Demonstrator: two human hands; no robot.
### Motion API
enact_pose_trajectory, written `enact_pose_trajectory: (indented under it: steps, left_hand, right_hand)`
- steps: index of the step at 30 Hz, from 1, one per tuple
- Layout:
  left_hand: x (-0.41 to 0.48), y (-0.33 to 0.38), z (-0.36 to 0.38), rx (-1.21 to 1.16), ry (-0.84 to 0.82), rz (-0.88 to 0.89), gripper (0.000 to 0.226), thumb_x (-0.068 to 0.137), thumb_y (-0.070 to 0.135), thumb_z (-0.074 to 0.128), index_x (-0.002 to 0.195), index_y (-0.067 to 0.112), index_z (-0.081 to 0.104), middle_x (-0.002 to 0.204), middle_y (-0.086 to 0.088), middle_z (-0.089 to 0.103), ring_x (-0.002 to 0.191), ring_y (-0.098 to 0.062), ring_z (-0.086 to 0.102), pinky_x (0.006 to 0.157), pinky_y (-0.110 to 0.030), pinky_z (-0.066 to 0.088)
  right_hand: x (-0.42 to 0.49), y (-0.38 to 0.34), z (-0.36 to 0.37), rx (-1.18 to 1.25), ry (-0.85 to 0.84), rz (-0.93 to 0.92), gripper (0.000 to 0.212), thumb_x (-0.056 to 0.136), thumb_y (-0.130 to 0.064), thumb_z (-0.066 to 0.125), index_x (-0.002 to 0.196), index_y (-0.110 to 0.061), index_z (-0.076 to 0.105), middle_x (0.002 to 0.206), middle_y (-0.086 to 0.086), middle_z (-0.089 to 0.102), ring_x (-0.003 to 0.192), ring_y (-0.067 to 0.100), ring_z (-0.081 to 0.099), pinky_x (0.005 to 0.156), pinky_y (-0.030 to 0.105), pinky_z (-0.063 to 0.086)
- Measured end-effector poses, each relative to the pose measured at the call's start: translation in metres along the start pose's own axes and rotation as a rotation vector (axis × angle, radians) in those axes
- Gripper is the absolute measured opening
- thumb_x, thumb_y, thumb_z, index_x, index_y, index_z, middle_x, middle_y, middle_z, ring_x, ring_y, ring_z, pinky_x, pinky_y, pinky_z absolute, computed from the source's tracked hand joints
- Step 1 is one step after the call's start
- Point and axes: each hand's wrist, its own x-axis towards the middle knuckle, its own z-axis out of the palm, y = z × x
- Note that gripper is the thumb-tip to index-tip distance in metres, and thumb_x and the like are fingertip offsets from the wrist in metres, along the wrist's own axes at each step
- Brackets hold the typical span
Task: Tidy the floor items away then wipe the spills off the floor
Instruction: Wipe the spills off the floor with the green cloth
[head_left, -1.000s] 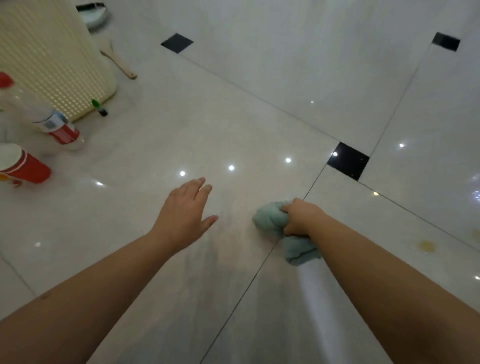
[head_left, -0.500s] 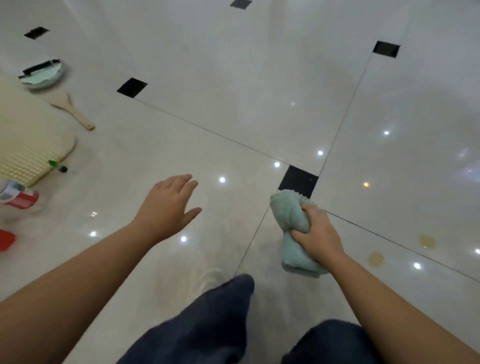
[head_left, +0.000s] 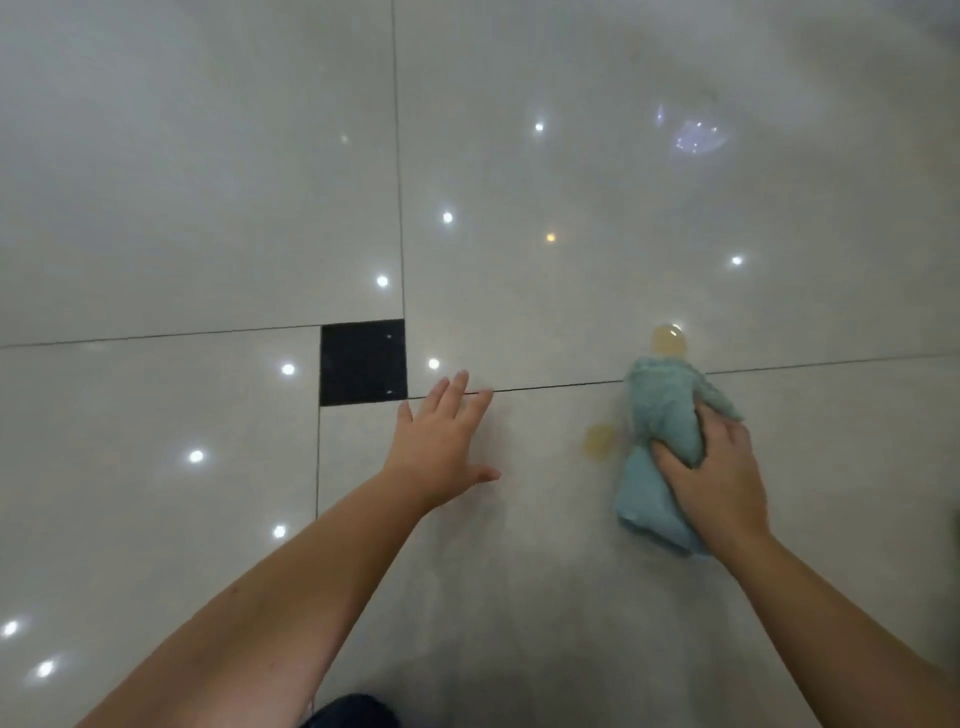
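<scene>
My right hand (head_left: 714, 478) grips a crumpled light-green cloth (head_left: 655, 415) and presses it on the glossy white tiled floor (head_left: 208, 182). One yellowish spill (head_left: 669, 340) shows just past the cloth's far end. A second yellowish spill (head_left: 598, 440) lies right beside the cloth on its left. My left hand (head_left: 441, 441) is spread flat over the floor to the left, fingers apart, holding nothing.
A small black inset tile (head_left: 362, 362) sits just left of my left hand where the tile joints meet. A dark trouser knee (head_left: 353, 712) shows at the bottom edge. Ceiling lights reflect as bright dots on the tiles.
The view has swung right, so the basket, bottle and cup are out of frame. My right hand carried the cloth over to the two yellowish spills and set it down; my left hand followed.
</scene>
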Motion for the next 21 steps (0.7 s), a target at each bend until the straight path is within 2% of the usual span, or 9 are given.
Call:
enact_pose_trajectory:
  steps: [3,6,9,12,15,18,19,21]
  left_hand:
    - [0.011,0.001,0.017,0.035,-0.102,-0.024,0.098,0.078,0.046,0.067,0.149,0.028,0.002,0.158,0.001,-0.018,0.146,-0.02,-0.012,0.112,-0.056,0.019]
    - [0.013,0.0,0.02,0.018,-0.102,-0.047,0.1,0.077,0.043,0.069,0.149,0.029,0.001,0.157,0.004,-0.019,0.146,-0.02,-0.014,0.112,-0.059,0.017]
    - [0.012,0.003,0.016,0.018,-0.101,-0.059,0.1,0.076,0.044,0.069,0.149,0.03,0.001,0.157,0.005,-0.019,0.146,-0.02,-0.014,0.112,-0.058,0.017]
    - [0.011,0.002,0.015,0.004,-0.094,-0.07,0.101,0.075,0.047,0.069,0.149,0.033,0.001,0.157,0.007,-0.019,0.145,-0.018,-0.013,0.113,-0.057,0.016]
    - [0.01,-0.001,0.017,-0.004,-0.081,-0.068,0.102,0.073,0.049,0.069,0.148,0.034,0.002,0.157,0.009,-0.018,0.146,-0.016,-0.013,0.113,-0.056,0.018]
    - [0.01,-0.001,0.018,0.0,-0.075,-0.06,0.101,0.074,0.049,0.069,0.148,0.034,0.002,0.157,0.009,-0.018,0.146,-0.016,-0.013,0.113,-0.056,0.018]
    - [0.01,-0.001,0.019,0.0,-0.073,-0.058,0.101,0.074,0.048,0.069,0.148,0.034,0.001,0.157,0.008,-0.018,0.146,-0.016,-0.013,0.113,-0.056,0.018]
    - [0.01,0.0,0.019,-0.006,-0.072,-0.055,0.101,0.075,0.048,0.069,0.149,0.033,0.001,0.157,0.007,-0.018,0.146,-0.017,-0.014,0.113,-0.056,0.017]
  right_hand:
    - [0.001,0.013,0.021,-0.183,-0.147,-0.036,0.07,0.082,-0.046,0.06,0.143,-0.024,0.032,0.149,0.012,0.026,0.131,0.035,0.032,0.106,0.038,0.031]
    - [0.008,-0.003,0.034,-0.252,-0.121,-0.061,0.074,0.082,-0.054,0.054,0.145,-0.031,0.023,0.154,0.009,0.017,0.133,0.036,0.025,0.106,0.038,0.03]
    - [0.018,-0.037,0.048,-0.271,-0.184,-0.16,0.076,0.082,-0.06,0.05,0.145,-0.036,0.017,0.154,0.007,0.013,0.134,0.035,0.024,0.103,0.041,0.035]
    - [0.023,-0.062,0.059,-0.348,-0.21,-0.254,0.074,0.083,-0.059,0.047,0.146,-0.034,0.015,0.154,0.011,0.01,0.129,0.037,0.027,0.096,0.043,0.041]
    - [0.021,-0.05,0.061,-0.363,-0.181,-0.311,0.071,0.082,-0.054,0.052,0.144,-0.031,0.025,0.15,0.015,0.021,0.126,0.039,0.033,0.088,0.044,0.047]
    - [0.01,-0.008,0.049,-0.304,-0.143,-0.327,0.067,0.066,-0.047,0.064,0.128,-0.023,0.054,0.13,0.022,0.05,0.103,0.047,0.054,0.068,0.044,0.054]
    - [0.006,0.007,0.045,-0.294,-0.099,-0.289,0.066,0.066,-0.045,0.068,0.127,-0.021,0.055,0.129,0.022,0.052,0.101,0.047,0.055,0.07,0.044,0.054]
    - [0.002,0.024,0.039,-0.275,-0.044,-0.153,0.066,0.075,-0.042,0.069,0.134,-0.022,0.048,0.138,0.02,0.042,0.112,0.045,0.046,0.083,0.046,0.048]
